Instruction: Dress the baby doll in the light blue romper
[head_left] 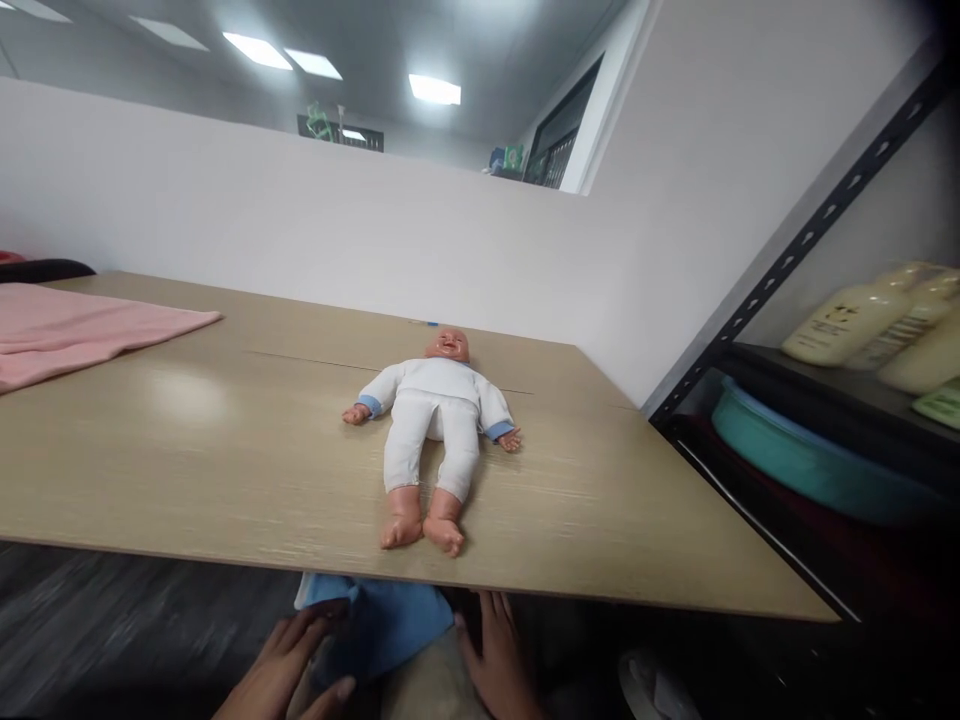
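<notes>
A baby doll (439, 400) in a white suit with blue cuffs lies on its back on the table, bare feet toward me. Below the table's front edge, a blue cloth (397, 625) with a pale edge lies over my lap. My left hand (289, 655) is at the cloth's left side, its fingers bent over the fabric and its thumb lower down. On the other side, my right hand (495, 650) has its fingers stretched forward and its thumb apart, close to the cloth's right corner. Neither hand touches the doll.
The wooden table (225, 470) reaches a low white partition (337, 230). A pink cloth (90, 330) lies at its left. On the right, a dark metal rack (787, 250) holds cream bottles (847, 325) above a teal basin (802, 455). A small blue-tipped item (431, 323) lies behind the doll's head.
</notes>
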